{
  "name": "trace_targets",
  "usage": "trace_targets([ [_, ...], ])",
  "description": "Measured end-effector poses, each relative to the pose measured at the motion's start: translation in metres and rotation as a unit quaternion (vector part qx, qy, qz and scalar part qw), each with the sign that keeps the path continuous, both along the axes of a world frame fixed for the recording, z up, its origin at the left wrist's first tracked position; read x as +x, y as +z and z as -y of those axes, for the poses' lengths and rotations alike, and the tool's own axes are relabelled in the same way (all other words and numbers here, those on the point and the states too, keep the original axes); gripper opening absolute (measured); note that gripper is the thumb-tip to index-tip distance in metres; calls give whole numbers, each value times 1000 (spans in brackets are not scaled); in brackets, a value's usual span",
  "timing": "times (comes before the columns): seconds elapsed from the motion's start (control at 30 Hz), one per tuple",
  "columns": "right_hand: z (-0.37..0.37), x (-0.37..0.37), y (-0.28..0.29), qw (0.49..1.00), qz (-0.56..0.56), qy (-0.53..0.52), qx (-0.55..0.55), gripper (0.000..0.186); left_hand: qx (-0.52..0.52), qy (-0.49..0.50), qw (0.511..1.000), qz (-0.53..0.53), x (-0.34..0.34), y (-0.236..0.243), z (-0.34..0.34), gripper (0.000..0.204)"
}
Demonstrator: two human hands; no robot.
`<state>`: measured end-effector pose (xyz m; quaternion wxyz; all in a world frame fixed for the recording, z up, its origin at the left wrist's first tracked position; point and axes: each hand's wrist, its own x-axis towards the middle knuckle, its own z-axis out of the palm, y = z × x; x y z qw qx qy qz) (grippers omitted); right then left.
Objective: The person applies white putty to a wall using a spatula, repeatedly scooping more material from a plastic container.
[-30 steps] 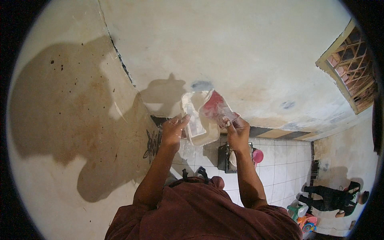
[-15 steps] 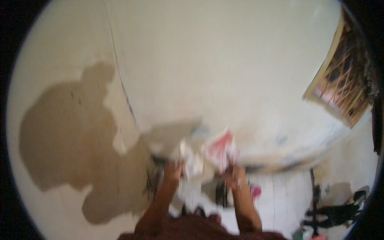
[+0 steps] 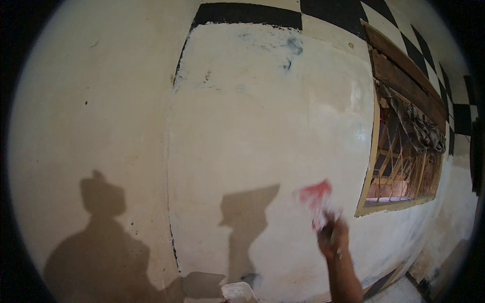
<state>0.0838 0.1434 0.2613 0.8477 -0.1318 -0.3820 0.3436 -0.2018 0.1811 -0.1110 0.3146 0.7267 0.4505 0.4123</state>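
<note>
My right hand point(image 3: 331, 232) is raised in front of the pale wall point(image 3: 252, 126), closed on a red flat spreader point(image 3: 316, 194) smeared with white paste; both are blurred, and the spreader's shadow falls on the wall to their left. At the bottom edge, the top of a white container point(image 3: 237, 293) shows. My left hand is out of view below the frame.
To the right is a window point(image 3: 396, 161) with a rusty grille, wooden board and dark bunched cloth. Black-and-white checks point(image 3: 328, 15) run along the top. A side wall point(image 3: 76, 111) stands at left, carrying my shadow. Floor tiles point(image 3: 399, 295) show at lower right.
The view has tilted up the wall. My right hand has carried the spreader up and rightward, away from the container, which is now at the bottom edge; my left hand has left view.
</note>
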Motion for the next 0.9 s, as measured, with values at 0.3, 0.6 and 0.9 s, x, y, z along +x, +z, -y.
trace_targets([
  [0.3, -55, -32, 280, 838, 276, -395, 257, 23, -7, 53, 958, 283, 9, -69, -30, 34],
  [0.6, -125, -106, 422, 288, 448, -821, 207, 28, -232, 31, 891, 390, -19, -9, -10, 29],
  [0.9, -197, -176, 442, 115, 542, -825, 116, 24, -352, 28, 801, 483, -45, 35, -2, 25],
])
